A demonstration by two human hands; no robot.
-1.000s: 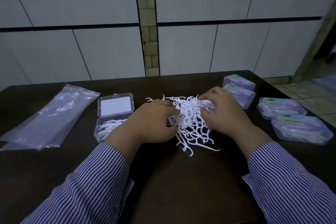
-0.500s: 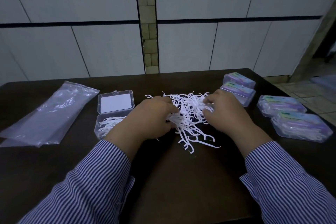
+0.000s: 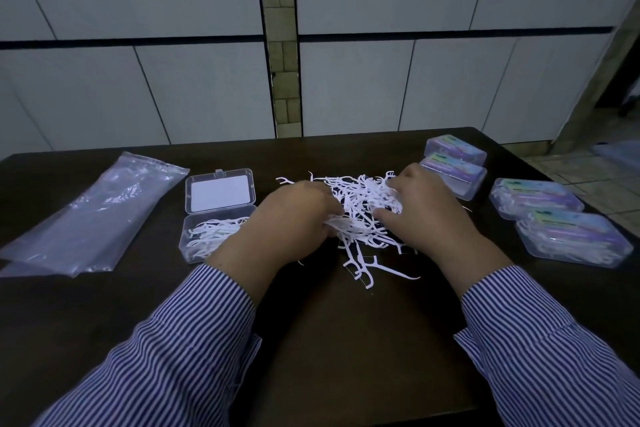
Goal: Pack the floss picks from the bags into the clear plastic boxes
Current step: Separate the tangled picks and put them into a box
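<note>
Item: loose floss picks (image 3: pixel 360 208), white, heaped mid-worktop (image 3: pixel 346 340).
L hand (image 3: pixel 287 222): fingers curled into pile's left edge, pinching a bunch of picks.
R hand (image 3: pixel 426 215): fingers bent over pile's right side, on the picks; grip can't be told.
Open clear box (image 3: pixel 216 230): just left of L fingers, lid (image 3: pixel 220 193) flipped back, part-filled w/ picks.
Empty plastic bags (image 3: pixel 93 211): further left, flat.
Closed filled boxes, purple labels: two (image 3: pixel 453 166) just beyond R fingers, two (image 3: pixel 557 222) well right.
Striped sleeves (image 3: pixel 166 357) on both arms.
</note>
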